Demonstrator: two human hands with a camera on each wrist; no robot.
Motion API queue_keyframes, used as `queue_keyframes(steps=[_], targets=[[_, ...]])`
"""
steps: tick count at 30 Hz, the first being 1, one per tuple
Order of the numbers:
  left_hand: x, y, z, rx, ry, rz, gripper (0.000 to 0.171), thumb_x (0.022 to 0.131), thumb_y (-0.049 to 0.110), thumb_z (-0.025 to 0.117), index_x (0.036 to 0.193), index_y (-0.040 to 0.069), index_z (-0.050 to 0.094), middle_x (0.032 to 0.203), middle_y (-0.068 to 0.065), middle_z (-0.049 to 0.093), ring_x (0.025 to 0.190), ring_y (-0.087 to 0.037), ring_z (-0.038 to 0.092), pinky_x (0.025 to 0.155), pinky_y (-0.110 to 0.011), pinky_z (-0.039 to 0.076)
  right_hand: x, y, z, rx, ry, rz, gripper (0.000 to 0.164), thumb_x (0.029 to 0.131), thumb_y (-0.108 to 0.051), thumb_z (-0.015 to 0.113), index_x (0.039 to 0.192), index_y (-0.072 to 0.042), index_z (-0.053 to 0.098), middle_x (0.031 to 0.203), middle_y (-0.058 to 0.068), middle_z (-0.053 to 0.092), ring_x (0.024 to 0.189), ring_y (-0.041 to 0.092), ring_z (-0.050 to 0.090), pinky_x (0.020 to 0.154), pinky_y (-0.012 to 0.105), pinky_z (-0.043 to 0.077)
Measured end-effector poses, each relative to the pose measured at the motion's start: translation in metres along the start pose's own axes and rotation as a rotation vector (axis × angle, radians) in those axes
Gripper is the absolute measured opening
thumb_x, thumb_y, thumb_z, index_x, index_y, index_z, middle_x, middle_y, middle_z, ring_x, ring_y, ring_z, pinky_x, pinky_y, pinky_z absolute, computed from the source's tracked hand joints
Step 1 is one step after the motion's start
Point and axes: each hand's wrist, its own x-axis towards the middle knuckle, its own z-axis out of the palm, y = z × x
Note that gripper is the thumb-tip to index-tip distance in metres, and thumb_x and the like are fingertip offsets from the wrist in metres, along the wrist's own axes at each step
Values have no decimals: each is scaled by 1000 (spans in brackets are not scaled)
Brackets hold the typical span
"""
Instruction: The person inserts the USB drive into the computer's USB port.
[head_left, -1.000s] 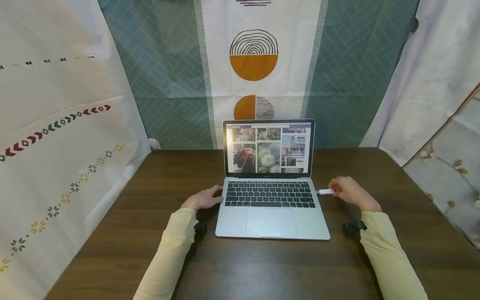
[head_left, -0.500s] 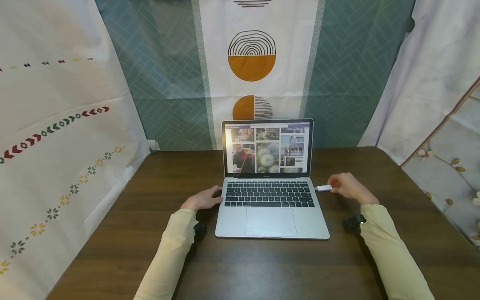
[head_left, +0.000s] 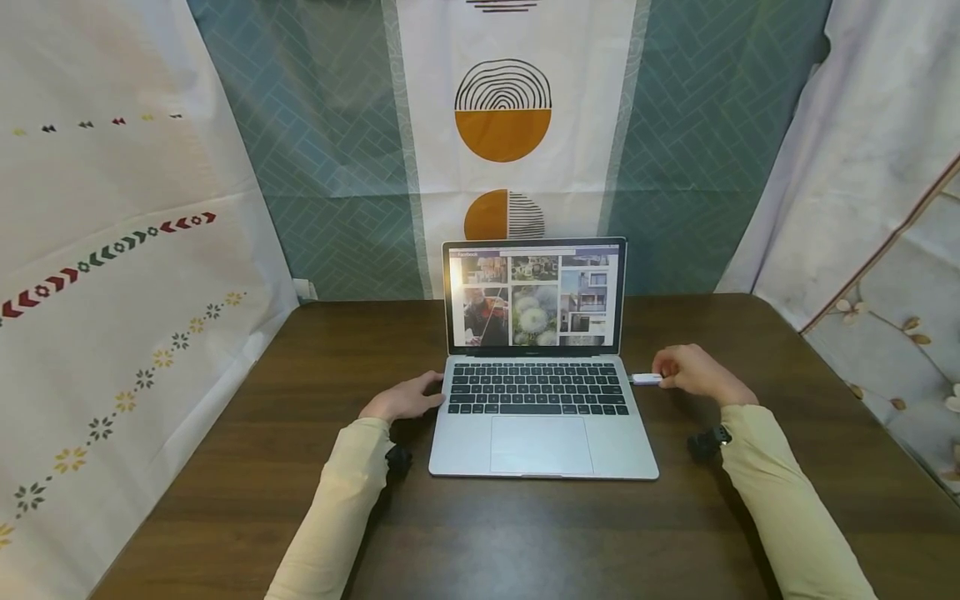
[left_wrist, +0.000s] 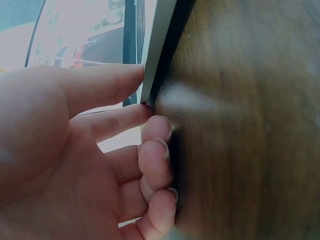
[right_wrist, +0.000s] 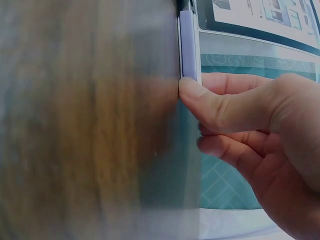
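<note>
An unfolded silver laptop (head_left: 543,446) stands on the dark wooden table. At its right edge, my right hand (head_left: 696,372) pinches the outer end of a white USB stick (head_left: 646,379) between thumb and index finger. The stick points at the laptop's side, its tip right at the edge. In the right wrist view, the stick's narrow side (right_wrist: 188,45) looks pale lilac. On the other side, my left hand (head_left: 405,397) rests on the table, thumb (left_wrist: 112,85) and index fingertips at the laptop's left edge. Its remaining fingers bend loosely, with nothing held in them.
The laptop screen (head_left: 534,296) shows a page of photos and faces me. Behind the table (head_left: 360,333) hangs a green and white patterned cloth (head_left: 330,167). White patterned cloths line the left and right sides.
My right hand and the USB stick have shifted slightly away from me and towards the laptop's right edge. The left hand keeps its place at the left edge.
</note>
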Motion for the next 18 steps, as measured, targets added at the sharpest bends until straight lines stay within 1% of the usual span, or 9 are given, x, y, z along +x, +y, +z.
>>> queue_keyframes(steps=[5, 7, 10, 18], targets=[[1, 0, 1, 3, -2, 1, 53, 98, 35, 52, 148, 20, 38, 153, -16, 38, 137, -40, 39, 110, -64, 33, -2, 2, -2, 10, -14, 11, 13, 79, 0, 73, 91, 0, 68, 79, 8, 67, 74, 21, 58, 73, 42, 57], [1, 0, 1, 3, -1, 0, 54, 98, 35, 52, 148, 21, 37, 153, -15, 38, 137, -40, 39, 110, -63, 32, -3, 2, -3, 14, -13, 19, 14, 79, 0, 73, 92, 1, 68, 80, 9, 67, 74, 21, 59, 73, 43, 57], [2, -1, 0, 2, 2, -4, 53, 99, 36, 52, 148, 21, 37, 153, -15, 38, 137, -40, 39, 110, -63, 32, -4, 3, -3, 27, -9, 37, 13, 80, 0, 73, 92, 0, 68, 80, 8, 68, 74, 20, 58, 73, 41, 57], [4, -3, 1, 6, 1, 5, 52, 99, 35, 51, 148, 20, 38, 152, -16, 39, 135, -39, 42, 110, -63, 33, -2, 2, -2, 34, -22, 37, 13, 80, 0, 73, 92, 0, 68, 80, 9, 68, 74, 19, 58, 72, 39, 57]])
